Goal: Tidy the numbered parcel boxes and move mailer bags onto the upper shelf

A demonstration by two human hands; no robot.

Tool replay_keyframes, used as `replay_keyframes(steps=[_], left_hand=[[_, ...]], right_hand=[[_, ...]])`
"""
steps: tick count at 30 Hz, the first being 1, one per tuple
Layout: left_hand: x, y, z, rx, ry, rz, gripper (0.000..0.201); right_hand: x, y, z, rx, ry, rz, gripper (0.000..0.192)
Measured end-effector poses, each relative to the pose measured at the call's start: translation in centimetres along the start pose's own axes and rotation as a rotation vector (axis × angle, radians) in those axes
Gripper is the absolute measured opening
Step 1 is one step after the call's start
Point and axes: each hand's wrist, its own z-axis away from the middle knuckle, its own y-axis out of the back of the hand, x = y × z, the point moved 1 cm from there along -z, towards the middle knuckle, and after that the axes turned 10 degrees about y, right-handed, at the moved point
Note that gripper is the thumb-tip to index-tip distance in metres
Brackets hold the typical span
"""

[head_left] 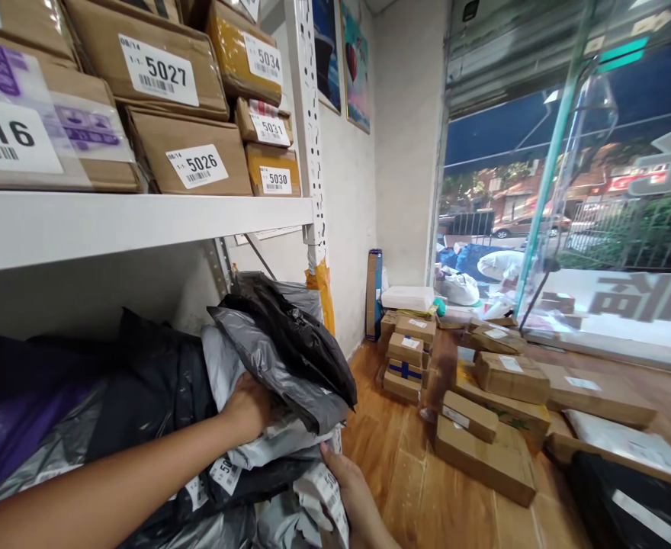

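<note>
My left hand [248, 404] reaches into a pile of soft plastic mailer bags on the lower shelf, with its fingers tucked under a grey bag [267, 362]. A black bag [301, 335] lies on top of that grey one. My right hand [350, 488] is lower, at the front of the pile, and its fingers touch a grey-white bag with a barcode label [327, 488]. More black and purple bags [141, 396] fill the shelf to the left.
The white shelf board [141, 221] above carries numbered cardboard boxes [187, 156]. A white upright post [309, 130] stands at the shelf end. Several cardboard parcels [484, 427] lie on the wooden floor at the right, before a glass shopfront [569, 191].
</note>
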Motion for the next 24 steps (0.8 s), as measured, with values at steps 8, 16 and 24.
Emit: replay_keyframes(steps=[8, 16, 24], left_hand=[[1.2, 7.2, 1.6, 0.151, -0.438, 0.076, 0.062], [1.3, 8.5, 1.3, -0.194, -0.679, 0.019, 0.05], [5.2, 9.5, -1.6, 0.131, -0.274, -0.182, 0.038]], right_hand=[[-7.5, 4.0, 3.4, -0.201, 0.11, 0.062, 0.045], [-12.0, 2.0, 1.2, -0.23, 0.187, -0.078, 0.035], [-9.0, -1.1, 1.3, -0.455, 0.103, -0.023, 0.032]])
